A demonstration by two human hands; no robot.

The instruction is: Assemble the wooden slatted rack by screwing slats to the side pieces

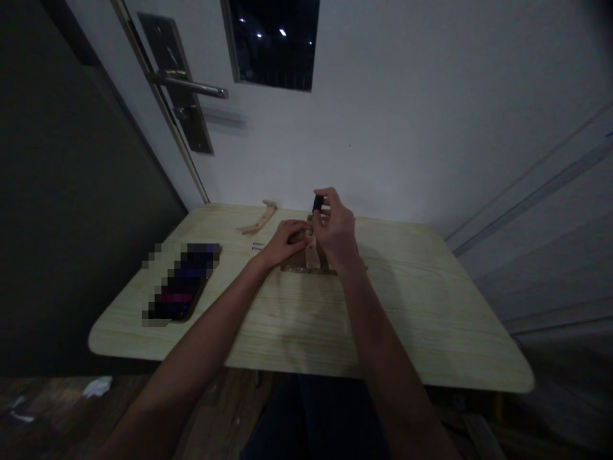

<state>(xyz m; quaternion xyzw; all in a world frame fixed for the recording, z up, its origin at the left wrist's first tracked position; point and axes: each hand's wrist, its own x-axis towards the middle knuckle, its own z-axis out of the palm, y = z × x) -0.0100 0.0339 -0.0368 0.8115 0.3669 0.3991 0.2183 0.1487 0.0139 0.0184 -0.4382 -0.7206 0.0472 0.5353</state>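
Observation:
At the back middle of the table, my right hand [336,229] grips the black handle of what looks like a screwdriver [317,203], held upright. Its lower end is hidden behind my fingers. Beneath it is a pale wooden piece [312,257] lying on a brown wooden block [294,262]. My left hand [287,241] is closed around the left side of this work, thumb and fingers pressing on the pale piece. Two thin screws [257,246] lie just left of my left hand. A curved pale wooden part with holes [260,220] rests farther back.
A phone [184,281], partly blurred out, lies on the left of the light wood-grain table [431,306]. A white door with a metal handle [191,85] and a small dark window [275,41] stands right behind the table's back edge.

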